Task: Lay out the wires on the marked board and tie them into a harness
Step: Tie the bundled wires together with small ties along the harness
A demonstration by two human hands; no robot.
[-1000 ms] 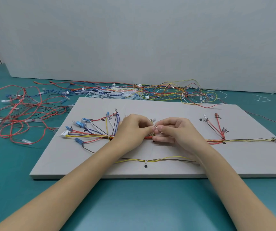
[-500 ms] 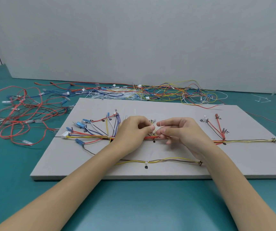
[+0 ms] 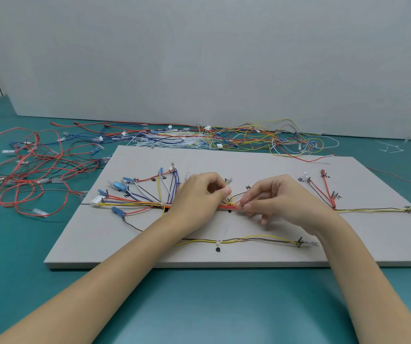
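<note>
Marked board, bench centre: wire bundle pinched by left hand and right hand (fingertips hide the tie point). Loose wires at 10 o'clock; more at 12.

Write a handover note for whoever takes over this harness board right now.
Left hand: pinching the main wire bundle at mid-board.
Right hand: pinching the same bundle just right of it; what it holds there is too small to tell.
Marked board: wires laid out, with the white connector and blue terminals fanned at the left end.
Done: a white tie sits on the lower yellow-brown pair.
Left: finish tying the middle of the trunk. Spare wires lie on the green table.
</note>
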